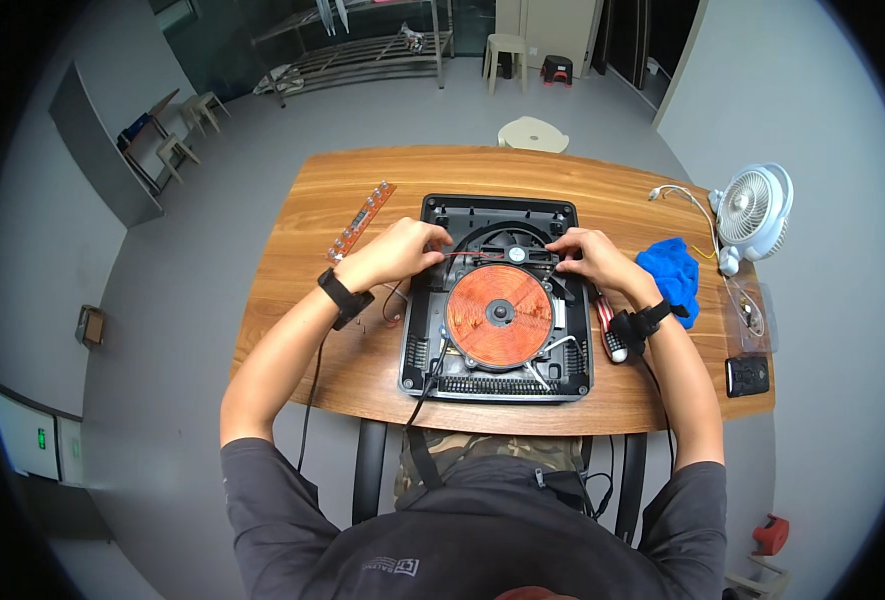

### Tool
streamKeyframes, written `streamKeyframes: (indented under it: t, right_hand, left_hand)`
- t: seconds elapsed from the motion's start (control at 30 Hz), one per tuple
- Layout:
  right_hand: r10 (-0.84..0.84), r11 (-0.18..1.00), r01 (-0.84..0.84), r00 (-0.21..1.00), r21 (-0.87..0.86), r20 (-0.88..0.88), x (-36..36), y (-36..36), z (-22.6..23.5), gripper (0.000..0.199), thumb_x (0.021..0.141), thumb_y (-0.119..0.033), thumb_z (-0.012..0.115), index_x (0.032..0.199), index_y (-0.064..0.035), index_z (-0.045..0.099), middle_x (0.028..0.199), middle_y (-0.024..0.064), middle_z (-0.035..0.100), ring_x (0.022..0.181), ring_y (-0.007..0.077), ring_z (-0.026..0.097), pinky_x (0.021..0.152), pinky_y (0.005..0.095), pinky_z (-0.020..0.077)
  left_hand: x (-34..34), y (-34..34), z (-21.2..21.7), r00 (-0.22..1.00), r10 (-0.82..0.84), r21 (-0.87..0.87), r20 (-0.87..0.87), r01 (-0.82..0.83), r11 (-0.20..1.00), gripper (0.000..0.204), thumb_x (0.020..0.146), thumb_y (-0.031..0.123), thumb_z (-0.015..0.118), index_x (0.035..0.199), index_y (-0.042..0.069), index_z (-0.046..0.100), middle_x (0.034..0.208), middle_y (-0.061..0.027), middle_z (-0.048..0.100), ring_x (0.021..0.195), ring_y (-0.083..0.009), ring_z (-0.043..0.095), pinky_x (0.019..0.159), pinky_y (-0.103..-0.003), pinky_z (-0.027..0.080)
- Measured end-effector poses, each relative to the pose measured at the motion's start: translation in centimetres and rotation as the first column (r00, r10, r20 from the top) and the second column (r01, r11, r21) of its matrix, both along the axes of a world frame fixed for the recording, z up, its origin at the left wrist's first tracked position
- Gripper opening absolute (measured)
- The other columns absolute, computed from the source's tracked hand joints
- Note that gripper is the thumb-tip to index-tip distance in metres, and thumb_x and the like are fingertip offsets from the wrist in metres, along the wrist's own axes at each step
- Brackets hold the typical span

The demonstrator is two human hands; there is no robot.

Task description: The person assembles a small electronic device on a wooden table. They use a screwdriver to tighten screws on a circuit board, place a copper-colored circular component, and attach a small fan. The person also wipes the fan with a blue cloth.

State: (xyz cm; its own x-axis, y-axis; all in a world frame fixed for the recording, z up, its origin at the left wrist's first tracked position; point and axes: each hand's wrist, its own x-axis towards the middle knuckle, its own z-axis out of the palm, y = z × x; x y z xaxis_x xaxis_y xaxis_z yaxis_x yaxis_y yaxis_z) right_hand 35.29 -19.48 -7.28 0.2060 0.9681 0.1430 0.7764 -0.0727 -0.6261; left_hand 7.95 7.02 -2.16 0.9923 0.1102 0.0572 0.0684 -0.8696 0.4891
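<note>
Holding both ends of a thin dark strip over the black fan (511, 250), inside the open black plastic cooker shell (497, 300) on the brown wooden tabletop (303, 215). Left hand (395, 252) pinching the strip's left end, fingers curled shut on it. Right hand (595, 258) pinching the right end the same way. Just below both grips, the round copper coil (499, 316), bright orange, in the middle of the shell.

Best done slowly: keeping both grips level, pulling evenly, not twisting, and staying off the thin wires near the coil. Hard to tell how the strip is fixed underneath.

Counting now. One shell, one coil, one fan inside it. One long orange circuit strip (360, 221) left of the left grip. One blue cloth (671, 272) right of the right grip. One red-handled screwdriver (611, 330) just under the right wrist. One small white desk fan (753, 208) farther right. One small black box (747, 376) near the tabletop's right edge. Two black wrist bands, one on each arm.
</note>
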Motion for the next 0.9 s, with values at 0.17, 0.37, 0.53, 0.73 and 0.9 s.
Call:
streamKeyframes:
  t: [0.17, 0.37, 0.53, 0.73, 0.9]
  right_hand:
    - [-0.001, 1.0, 0.001, 1.0, -0.023, 0.008, -0.2, 0.2, 0.3, 0.04, 0.079, -0.006, 0.084, 0.118, -0.0048, 0.076, 0.099, 0.0144, 0.071, 0.09, 0.0261, 0.071, 0.08, 0.0366, 0.0561]
    - [-0.012, 1.0, 0.012, 1.0, -0.015, -0.027, -0.1, -0.1, -0.2, 0.041, 0.079, -0.005, 0.084, 0.119, -0.0046, 0.076, 0.101, 0.0149, 0.071, 0.091, 0.0263, 0.071, 0.082, 0.0367, 0.056]
    - [0.006, 1.0, -0.005, 0.999, -0.026, 0.037, 0.1, 0.3, 0.1, 0.041, 0.078, -0.007, 0.084, 0.118, -0.0064, 0.076, 0.098, 0.0144, 0.071, 0.086, 0.0253, 0.069, 0.079, 0.0377, 0.0563]
    - [0.004, 1.0, -0.003, 1.0, -0.031, 0.027, -0.2, 0.2, 0.3, 0.042, 0.079, -0.007, 0.083, 0.12, -0.0064, 0.076, 0.098, 0.014, 0.071, 0.089, 0.0267, 0.069, 0.081, 0.0384, 0.0554]
    - [0.005, 0.997, -0.004, 1.0, -0.075, 0.018, -0.5, 0.2, 1.1, 0.041, 0.081, -0.007, 0.082, 0.121, -0.0064, 0.075, 0.099, 0.0142, 0.071, 0.092, 0.0281, 0.07, 0.083, 0.0394, 0.0551]
  left_hand:
    - [-2.8, 0.8, -0.6, 0.999, 0.018, -0.014, 0.036, -0.018, 1.0, 0.025, 0.092, 0.012, 0.073, 0.114, 0.0, 0.074, 0.103, -0.0175, 0.076, 0.095, -0.0298, 0.074, 0.085, -0.039, 0.058]
    - [-7.4, 0.4, 0.2, 0.99, 0.04, -0.079, 0.133, -0.03, 0.996, 0.008, 0.092, 0.004, 0.07, 0.097, -0.001, 0.067, 0.094, -0.0113, 0.065, 0.085, -0.0254, 0.069, 0.08, -0.034, 0.057]
    - [-11.5, -0.3, 0.0, 0.991, -0.12, 0.042, 0.06, 0.118, 0.992, 0.011, 0.088, 0.005, 0.074, 0.097, 0.005, 0.068, 0.097, -0.0091, 0.063, 0.088, -0.0286, 0.068, 0.077, -0.038, 0.057]
    - [-11.6, -0.7, -1.8, 0.952, -0.292, 0.454, 0.095, 0.22, 0.863, 0.011, 0.09, 0.012, 0.071, 0.094, 0.004, 0.066, 0.099, -0.0084, 0.064, 0.092, -0.0295, 0.068, 0.078, -0.042, 0.057]
    - [-11.2, 0.1, -3.5, 0.971, -0.236, 0.444, -0.028, 0.224, 0.867, 0.013, 0.085, 0.007, 0.072, 0.094, 0.003, 0.064, 0.1, -0.0099, 0.066, 0.096, -0.0311, 0.068, 0.082, -0.043, 0.057]
